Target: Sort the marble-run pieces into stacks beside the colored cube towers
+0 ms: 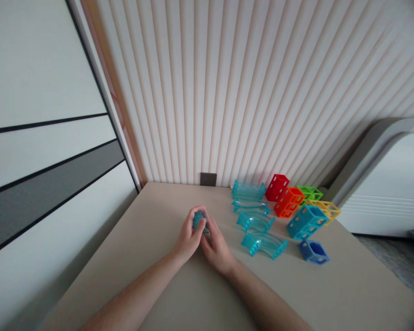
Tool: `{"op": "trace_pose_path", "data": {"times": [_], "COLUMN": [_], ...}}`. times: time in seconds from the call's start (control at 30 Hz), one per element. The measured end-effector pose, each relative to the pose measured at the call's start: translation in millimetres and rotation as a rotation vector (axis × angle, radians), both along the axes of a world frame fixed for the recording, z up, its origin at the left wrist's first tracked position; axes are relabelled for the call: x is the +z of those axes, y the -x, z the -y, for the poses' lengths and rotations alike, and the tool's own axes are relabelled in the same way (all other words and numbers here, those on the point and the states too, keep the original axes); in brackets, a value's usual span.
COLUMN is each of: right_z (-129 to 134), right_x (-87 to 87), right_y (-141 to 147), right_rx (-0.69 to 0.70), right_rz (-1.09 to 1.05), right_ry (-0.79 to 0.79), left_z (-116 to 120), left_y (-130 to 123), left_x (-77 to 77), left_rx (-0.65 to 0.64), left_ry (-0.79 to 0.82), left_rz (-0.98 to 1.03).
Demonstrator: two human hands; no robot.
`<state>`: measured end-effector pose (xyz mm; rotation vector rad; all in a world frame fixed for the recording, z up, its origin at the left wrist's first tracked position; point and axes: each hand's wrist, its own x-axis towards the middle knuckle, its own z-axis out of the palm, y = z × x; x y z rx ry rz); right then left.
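Note:
Both hands meet over the middle of the table, cupped around a bundle of small teal translucent pieces. My left hand wraps the bundle from the left, its thumb lying across the front. From the right, my right hand presses against it with its fingers closed. The separate pieces in the bundle are too small and blurred to tell apart. Nearest to my right hand are curved teal translucent track pieces, lying on the table.
A straight teal track piece lies at the back. Right of it stand red, orange, green, yellow, teal and blue open-frame blocks. Behind the table is a ribbed wall with a dark socket.

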<state>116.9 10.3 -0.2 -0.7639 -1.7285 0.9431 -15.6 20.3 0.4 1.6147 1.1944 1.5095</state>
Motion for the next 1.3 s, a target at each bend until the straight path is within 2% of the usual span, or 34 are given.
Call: {"op": "trace_pose_path", "data": {"times": [0.13, 0.33, 0.47, 0.67, 0.8, 1.0, 1.3], "right_z": [0.7, -2.3, -6.2, -9.2, -9.7, -12.7, -14.5], "right_x": [3.8, -2.8, -2.3, -0.7, -0.7, 0.6, 2.5], "right_y": [0.0, 2.5, 1.9, 2.1, 1.6, 0.9, 1.0], "right_rx": [-0.010, -0.062, -0.085, -0.019, -0.040, -0.118, -0.151], "right_rz": [-0.069, -0.324, -0.489, -0.660, -0.633, -0.490, -0.512], "right_ry": [0.054, 0.256, 0.400, 0.550, 0.531, 0.358, 0.328], "left_z": [2.1, 2.9, 2.4, -0.5, -2.5, -1.1, 1.2], "left_y": [-0.8, 2.4, 3.9, 3.4, 3.4, 3.5, 0.5], "left_x": [4.7, 13.7, 13.0, 5.9, 0.6, 1.3, 3.8], "left_rx": [-0.058, -0.132, -0.207, -0.149, -0.127, -0.074, -0.134], "left_ry": [-0.002, 0.089, 0.114, 0.073, 0.011, -0.150, 0.004], "left_rz": [0.040, 0.151, 0.171, 0.078, 0.050, -0.050, 0.130]}}
